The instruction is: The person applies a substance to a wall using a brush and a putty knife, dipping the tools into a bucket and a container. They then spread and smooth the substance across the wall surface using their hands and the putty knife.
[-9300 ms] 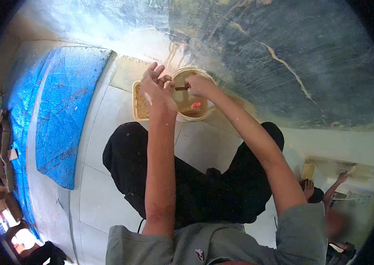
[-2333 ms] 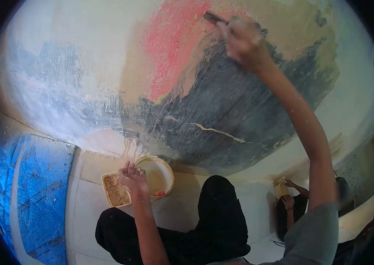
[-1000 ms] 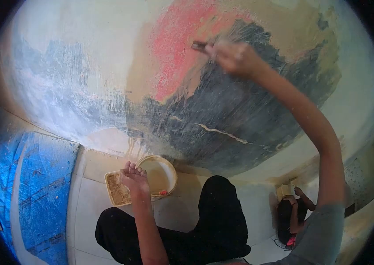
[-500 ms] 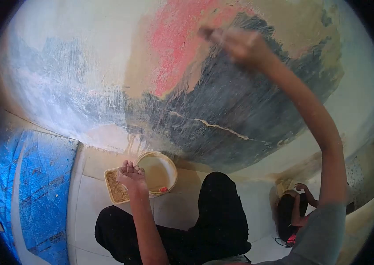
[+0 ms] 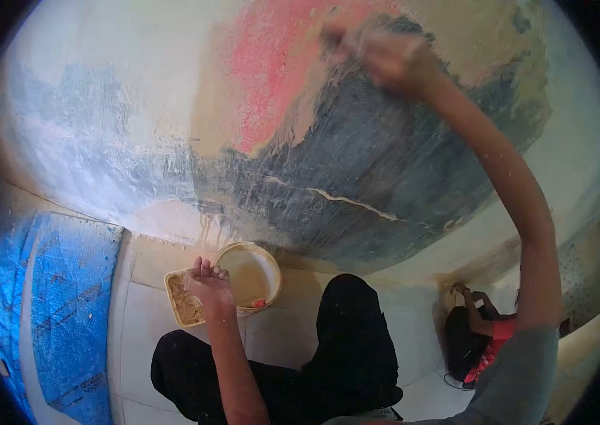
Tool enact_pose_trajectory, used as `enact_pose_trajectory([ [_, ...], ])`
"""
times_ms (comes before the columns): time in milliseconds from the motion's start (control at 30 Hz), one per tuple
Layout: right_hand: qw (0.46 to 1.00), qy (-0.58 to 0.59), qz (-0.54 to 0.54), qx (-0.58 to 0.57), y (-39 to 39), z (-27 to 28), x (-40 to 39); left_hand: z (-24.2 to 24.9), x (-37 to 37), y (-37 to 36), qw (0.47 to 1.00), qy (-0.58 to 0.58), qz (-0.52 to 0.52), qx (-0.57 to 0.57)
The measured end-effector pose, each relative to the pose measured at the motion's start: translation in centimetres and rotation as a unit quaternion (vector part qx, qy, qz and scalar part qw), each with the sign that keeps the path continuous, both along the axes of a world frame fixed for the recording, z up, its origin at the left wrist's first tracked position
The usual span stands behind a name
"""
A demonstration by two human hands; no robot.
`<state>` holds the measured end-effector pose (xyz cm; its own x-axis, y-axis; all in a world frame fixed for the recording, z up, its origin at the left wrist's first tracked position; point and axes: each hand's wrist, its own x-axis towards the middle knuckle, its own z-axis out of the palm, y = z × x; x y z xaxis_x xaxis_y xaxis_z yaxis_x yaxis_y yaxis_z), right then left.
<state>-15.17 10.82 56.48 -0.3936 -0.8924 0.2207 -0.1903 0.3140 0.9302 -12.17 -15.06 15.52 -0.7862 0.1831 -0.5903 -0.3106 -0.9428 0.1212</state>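
Note:
My right hand (image 5: 399,62) is raised to the wall (image 5: 356,142), its fingers wrapped round a short tool with a dark end (image 5: 333,34). Motion blurs the tool, so I cannot tell its exact kind. Its tip overlaps the border between a pink patch (image 5: 271,67) and the dark grey area. Low down, my left hand (image 5: 209,280) hangs palm up with loosely curled fingers, and nothing shows in it. Behind that hand stand a round cream bucket (image 5: 278,280) of cloudy liquid and a yellowish tray (image 5: 185,312) holding sandy brown material.
A small red piece (image 5: 259,303) shows at the bucket's near rim. A blue sheet (image 5: 76,304) covers the left side beside the pale tiled floor (image 5: 140,340). Another person (image 5: 480,333) sits low at the right, near the wall. A pale crack line (image 5: 349,202) crosses the dark patch.
My right hand and tool have shifted slightly at the same spot on the wall. My left hand stays nearly still. The other person's arms and upper body have moved.

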Motion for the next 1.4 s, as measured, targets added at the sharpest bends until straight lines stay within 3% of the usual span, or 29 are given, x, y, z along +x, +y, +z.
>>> enact_pose_trajectory([
  [100,0.99,0.115,-0.055,-0.066,-0.1,0.5,0.0,0.4,0.3,0.2,1.0,-0.02,0.007,0.0],
  [167,0.999,-0.009,0.045,0.004,-0.6,-2.9,-0.8,0.8,0.3,0.3,1.0,-0.011,0.0,0.005],
  [200,0.999,-0.006,0.044,0.002,-0.5,-2.0,-0.6,0.8,0.2,0.4,1.0,-0.009,-0.001,0.003],
  [267,0.987,0.076,-0.139,0.033,-0.1,0.2,-0.4,0.3,0.2,0.3,1.0,-0.013,-0.002,0.006],
  [367,0.981,0.108,-0.161,0.001,1.0,-0.1,-0.9,0.5,0.4,0.5,1.0,-0.005,0.0,-0.006],
  [400,0.997,0.036,0.062,0.036,-1.4,-2.2,-1.1,0.5,0.3,0.7,1.0,-0.003,0.003,-0.001],
  [433,0.997,0.039,0.061,0.036,-1.4,-1.7,-0.9,0.0,0.1,0.7,1.0,-0.005,0.004,0.006],
  [533,0.99,0.064,-0.125,-0.032,-1.0,1.8,0.5,0.0,0.2,0.4,1.0,-0.006,0.001,0.006],
  [567,0.99,0.062,-0.124,-0.031,-0.9,0.9,0.3,0.1,0.3,0.3,1.0,-0.004,0.002,0.008],
  [633,0.998,0.044,0.008,0.039,-0.7,-2.3,-0.7,0.0,0.3,0.2,1.0,-0.004,-0.001,0.011],
  [667,0.997,-0.037,0.034,0.062,-1.2,-3.9,-0.6,0.1,0.1,0.2,1.0,0.001,-0.009,0.01],
  [700,0.997,-0.035,0.033,0.06,-0.8,-2.5,-0.5,0.2,0.1,0.1,1.0,0.003,-0.009,0.008],
  [767,0.996,0.041,-0.071,-0.038,-0.2,1.3,-0.4,0.1,0.1,-0.1,1.0,-0.013,0.004,0.013],
  [867,0.992,0.089,-0.083,0.031,-1.4,-1.7,-0.5,-0.2,0.2,-0.1,1.0,0.013,0.015,0.014],
  [900,0.992,0.091,-0.083,0.034,-1.6,-1.1,-0.8,-0.1,0.2,0.0,1.0,0.014,0.015,0.017],
  [967,0.997,0.025,0.032,0.07,-2.0,0.3,-1.1,-0.2,0.0,-0.4,1.0,0.003,0.001,0.0],
  [1000,0.994,0.012,-0.11,-0.02,-1.6,2.1,0.0,-0.2,0.2,-0.5,1.0,0.0,-0.002,-0.002],
  [1100,0.986,0.07,-0.15,0.0,-1.4,-0.5,-0.4,0.0,0.4,-0.2,1.0,-0.002,0.005,0.009],
  [1133,0.995,-0.047,0.088,0.013,-1.7,-2.4,-1.3,-0.1,0.3,0.0,1.0,0.004,0.004,0.015],
  [1167,0.995,-0.044,0.088,0.013,-1.3,-1.7,-1.1,-0.2,0.1,-0.2,1.0,0.012,-0.001,0.015],
  [1233,0.997,0.025,-0.057,-0.043,-0.2,0.4,-0.6,-0.3,0.1,-0.4,1.0,0.013,0.002,0.016],
  [1267,0.989,0.106,-0.07,-0.073,-1.5,1.9,0.7,-0.4,0.3,-0.4,1.0,0.011,0.005,0.02],
  [1333,0.997,0.055,-0.053,-0.015,-0.1,-2.2,-0.4,0.1,0.3,-0.7,1.0,0.004,0.005,0.016],
  [1400,0.998,0.01,-0.035,0.043,-1.1,-2.4,-0.8,0.4,0.1,-0.3,1.0,0.003,0.006,0.013],
])
